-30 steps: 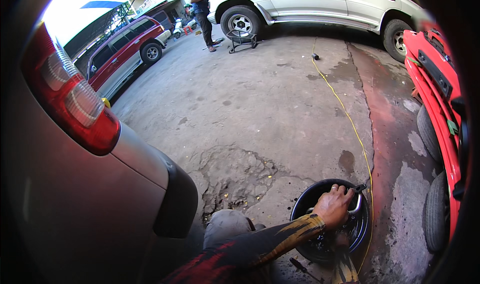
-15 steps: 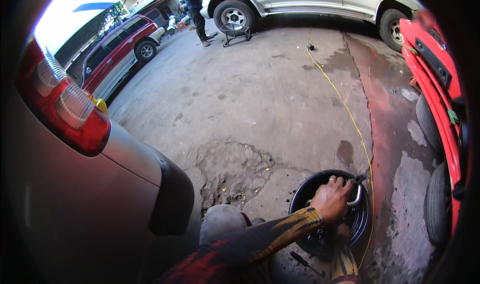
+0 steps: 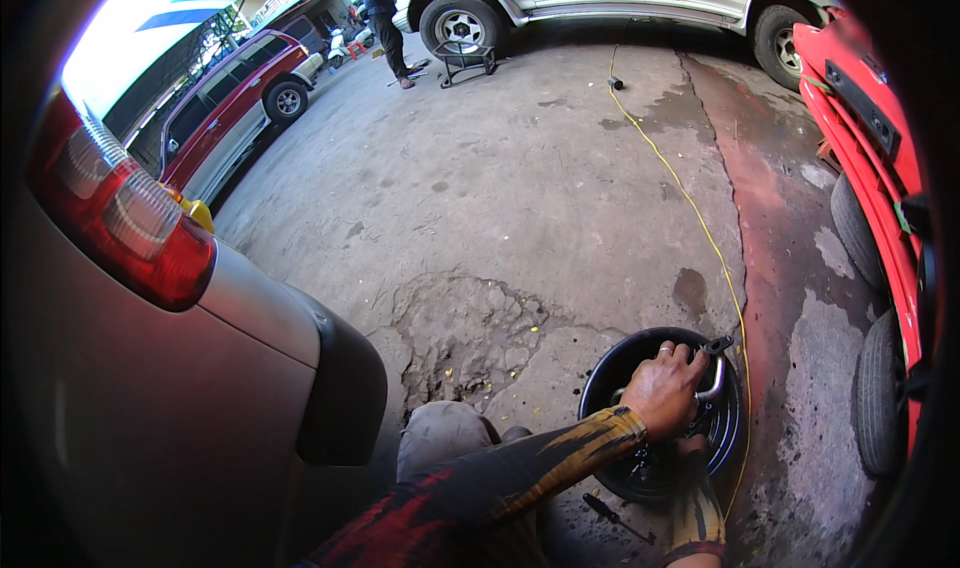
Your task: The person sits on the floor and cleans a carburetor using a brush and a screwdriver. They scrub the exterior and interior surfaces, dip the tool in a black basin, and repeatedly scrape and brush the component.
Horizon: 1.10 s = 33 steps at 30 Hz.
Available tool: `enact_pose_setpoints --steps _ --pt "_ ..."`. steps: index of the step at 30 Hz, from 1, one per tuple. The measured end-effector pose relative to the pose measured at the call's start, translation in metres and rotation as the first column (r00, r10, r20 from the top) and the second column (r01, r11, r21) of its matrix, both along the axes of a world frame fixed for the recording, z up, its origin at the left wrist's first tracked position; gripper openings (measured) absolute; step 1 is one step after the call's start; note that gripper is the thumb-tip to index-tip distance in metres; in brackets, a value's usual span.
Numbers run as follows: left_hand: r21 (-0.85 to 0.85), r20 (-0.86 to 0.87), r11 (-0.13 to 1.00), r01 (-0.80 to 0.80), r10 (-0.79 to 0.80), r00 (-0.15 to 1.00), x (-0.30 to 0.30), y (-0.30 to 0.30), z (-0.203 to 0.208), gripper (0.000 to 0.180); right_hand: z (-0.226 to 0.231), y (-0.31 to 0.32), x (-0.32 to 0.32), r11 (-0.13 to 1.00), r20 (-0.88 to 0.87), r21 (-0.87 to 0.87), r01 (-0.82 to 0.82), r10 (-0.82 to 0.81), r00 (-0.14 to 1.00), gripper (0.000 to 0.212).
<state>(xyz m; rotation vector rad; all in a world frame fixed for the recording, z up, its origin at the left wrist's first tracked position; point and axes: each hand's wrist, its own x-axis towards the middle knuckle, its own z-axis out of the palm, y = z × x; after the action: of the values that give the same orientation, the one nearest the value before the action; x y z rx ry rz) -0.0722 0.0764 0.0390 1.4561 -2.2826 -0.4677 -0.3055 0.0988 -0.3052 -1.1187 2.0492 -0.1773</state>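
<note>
A black round basin stands on the ground at the lower right, with dark wet-looking contents at its bottom. Over it, my left hand is closed on a bent silver metal pipe, which carries a dark flange at its upper end. The fingers curl over the pipe, and part of it is hidden beneath them. My right hand reaches into the basin below the left one; its fingers are hidden, so what it touches does not show. A screwdriver with a black handle lies beside the basin.
A grey vehicle's rear corner stands close on the left. A yellow cord runs past the basin's right side. Broken concrete lies ahead; a red car part and tires line the right. A person stands far off.
The view has shifted slightly, so the basin and hands sit a little higher and further right in the picture. Both hands keep nearly the same pose, the left still gripping the pipe.
</note>
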Motion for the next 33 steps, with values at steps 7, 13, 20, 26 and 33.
enact_pose_setpoints --steps 7,13,20,26,33 --pt "0.013 -0.003 1.0 0.005 -0.005 1.0 0.001 0.002 0.002 0.065 -0.044 -0.013 -0.011 0.898 0.1 -0.219 0.382 -0.369 0.924 0.05" --pt "-0.001 -0.004 1.0 0.004 -0.004 1.0 0.002 0.001 0.002 0.067 -0.048 -0.013 -0.022 0.829 0.279 -0.431 0.357 -0.254 0.926 0.011" --pt "-0.012 -0.03 1.0 -0.012 0.011 0.999 0.003 -0.001 -0.005 0.062 -0.039 0.007 -0.017 0.943 -0.153 -0.324 -0.074 0.025 0.988 0.033" --pt "-0.067 0.067 0.997 -0.03 0.034 0.997 0.015 -0.009 -0.018 0.061 -0.036 0.021 0.002 0.918 -0.016 -0.389 -0.075 0.074 0.997 0.031" --pt "-0.1 0.131 0.995 0.002 0.012 0.991 0.014 -0.01 -0.013 0.065 0.026 0.057 0.023 0.905 -0.057 -0.415 -0.097 0.08 0.995 0.037"
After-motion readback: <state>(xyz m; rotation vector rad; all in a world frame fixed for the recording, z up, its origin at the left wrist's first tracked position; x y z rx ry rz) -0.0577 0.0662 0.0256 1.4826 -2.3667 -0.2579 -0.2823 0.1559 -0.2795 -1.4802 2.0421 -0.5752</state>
